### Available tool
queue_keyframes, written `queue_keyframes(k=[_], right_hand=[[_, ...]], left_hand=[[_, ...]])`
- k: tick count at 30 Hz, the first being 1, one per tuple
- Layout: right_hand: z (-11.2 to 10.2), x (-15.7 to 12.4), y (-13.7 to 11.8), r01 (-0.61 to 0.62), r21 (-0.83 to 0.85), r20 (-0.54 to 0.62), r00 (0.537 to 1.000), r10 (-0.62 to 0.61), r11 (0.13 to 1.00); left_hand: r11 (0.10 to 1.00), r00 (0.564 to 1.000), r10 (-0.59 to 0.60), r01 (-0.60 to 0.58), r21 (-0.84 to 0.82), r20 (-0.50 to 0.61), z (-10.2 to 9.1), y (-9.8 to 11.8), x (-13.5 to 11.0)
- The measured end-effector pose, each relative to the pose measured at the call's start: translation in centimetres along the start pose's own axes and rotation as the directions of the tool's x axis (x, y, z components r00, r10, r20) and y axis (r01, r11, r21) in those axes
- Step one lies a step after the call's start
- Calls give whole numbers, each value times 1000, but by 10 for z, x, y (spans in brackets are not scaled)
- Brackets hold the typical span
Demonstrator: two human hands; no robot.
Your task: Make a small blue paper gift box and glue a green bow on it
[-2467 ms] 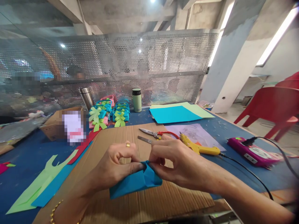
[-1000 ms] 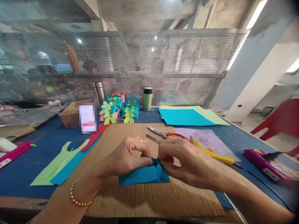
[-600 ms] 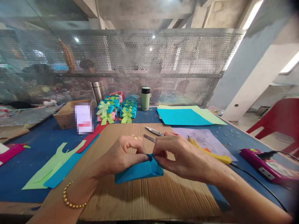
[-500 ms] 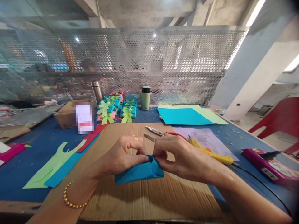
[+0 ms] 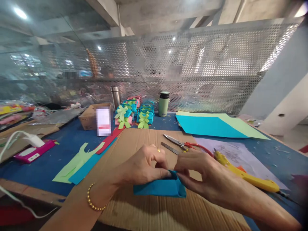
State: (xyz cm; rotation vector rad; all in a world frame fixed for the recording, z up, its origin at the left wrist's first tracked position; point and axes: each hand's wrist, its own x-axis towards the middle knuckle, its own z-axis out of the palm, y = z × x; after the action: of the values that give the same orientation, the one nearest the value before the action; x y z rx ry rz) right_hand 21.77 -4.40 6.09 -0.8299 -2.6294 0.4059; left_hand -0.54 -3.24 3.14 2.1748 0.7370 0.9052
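Observation:
A folded piece of blue paper [image 5: 158,189] lies low over a cardboard sheet [image 5: 134,141]. My left hand [image 5: 141,166], with a gold ring and a bead bracelet, pinches its upper edge from the left. My right hand [image 5: 202,175] pinches the same top corner from the right, so the fingertips of both hands meet there. Both hands are closed on the paper.
Red-handled scissors [image 5: 180,142] and a yellow glue gun [image 5: 243,175] lie right of the hands. Blue and green paper sheets [image 5: 211,125], a green flask [image 5: 163,103], a steel flask [image 5: 115,96], finished paper baskets [image 5: 134,112], a carton [image 5: 90,116] and paper offcuts [image 5: 79,162] sit around. A mesh screen [image 5: 192,64] backs the table.
The view has swung left, so everything sits further right in the picture. My hands keep the same pinch on the blue paper, which now lies flatter near the cardboard.

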Motion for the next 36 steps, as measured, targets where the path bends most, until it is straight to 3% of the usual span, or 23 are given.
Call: queue_keyframes(k=[8, 15, 26, 36], right_hand=[[4, -1, 2, -24, -22, -38, 999, 23, 999], [5, -4, 13, -46, 54, -40, 998, 48, 997], [2, -2, -1, 3, 79, -87, 996, 4, 997], [1, -6, 4, -21, 74, -105, 994, 28, 997]], left_hand=[[993, 999, -34, 36, -109, 20, 3, -4, -1], [993, 999, -31, 35, -110, 35, 1, -6, 1], [996, 998, -57, 58, -69, 23, 4, -3, 0], [997, 997, -71, 71, 21, -17, -6, 6, -3]])
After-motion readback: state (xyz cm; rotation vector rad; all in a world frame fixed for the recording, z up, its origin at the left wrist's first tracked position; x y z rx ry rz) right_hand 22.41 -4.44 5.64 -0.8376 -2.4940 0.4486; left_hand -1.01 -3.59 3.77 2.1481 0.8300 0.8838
